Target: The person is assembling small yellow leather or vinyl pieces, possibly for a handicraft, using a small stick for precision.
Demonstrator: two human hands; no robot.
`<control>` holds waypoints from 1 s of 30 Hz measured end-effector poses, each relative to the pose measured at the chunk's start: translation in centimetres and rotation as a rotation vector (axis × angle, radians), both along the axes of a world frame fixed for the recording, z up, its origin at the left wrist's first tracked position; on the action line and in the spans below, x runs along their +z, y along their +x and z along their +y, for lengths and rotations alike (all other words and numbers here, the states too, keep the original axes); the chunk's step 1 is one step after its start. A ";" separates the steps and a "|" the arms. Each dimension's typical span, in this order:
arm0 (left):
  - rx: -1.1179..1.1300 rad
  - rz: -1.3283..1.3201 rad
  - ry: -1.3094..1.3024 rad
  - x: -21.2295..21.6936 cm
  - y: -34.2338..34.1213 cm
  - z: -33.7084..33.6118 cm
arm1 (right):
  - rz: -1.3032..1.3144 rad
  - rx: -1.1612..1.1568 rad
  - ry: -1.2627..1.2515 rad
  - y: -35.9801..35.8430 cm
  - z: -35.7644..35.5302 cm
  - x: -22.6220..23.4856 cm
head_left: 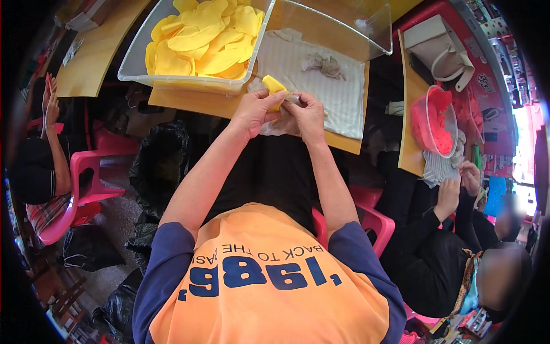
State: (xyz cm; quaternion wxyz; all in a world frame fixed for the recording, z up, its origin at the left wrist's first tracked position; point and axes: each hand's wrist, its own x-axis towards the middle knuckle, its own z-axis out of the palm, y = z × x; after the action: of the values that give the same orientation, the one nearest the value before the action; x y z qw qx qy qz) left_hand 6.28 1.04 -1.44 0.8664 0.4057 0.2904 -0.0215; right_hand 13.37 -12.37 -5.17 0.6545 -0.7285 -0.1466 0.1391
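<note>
Head view: left hand (pixel 255 112) and right hand (pixel 306 114) are both pinching a yellow piece (pixel 273 86) at twelve o'clock. It is looking thin, light and floppy, so edge-pinching suits it.

Bright daylight from right; fisheye edges dark.

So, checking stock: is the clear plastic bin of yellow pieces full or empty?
Well filled: the clear plastic bin holds a heap of flat yellow pieces up to its rim.
</note>
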 end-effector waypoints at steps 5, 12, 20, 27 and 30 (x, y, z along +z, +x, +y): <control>-0.119 -0.077 0.077 0.4 0.7 0.6 | 0.166 0.056 0.112 0.6 0.1 -0.1; -0.214 -0.020 0.162 -0.2 0.9 0.6 | -0.070 -0.017 0.045 0.1 0.3 0.2; -0.141 0.012 -0.028 -1.3 1.1 1.7 | 0.072 0.160 0.044 0.4 0.2 0.8; -0.156 -0.134 0.002 -1.1 0.6 1.5 | 0.190 0.023 0.107 0.7 0.4 0.2; -0.199 -0.122 0.044 -1.3 0.5 1.6 | 0.010 0.016 0.042 0.6 0.8 -0.4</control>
State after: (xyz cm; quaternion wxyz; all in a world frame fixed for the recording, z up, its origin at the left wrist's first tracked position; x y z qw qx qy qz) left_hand 6.81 2.67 -2.77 0.8670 0.4519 0.1958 -0.0761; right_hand 13.99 -11.60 -5.52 0.6691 -0.7129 -0.1521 0.1447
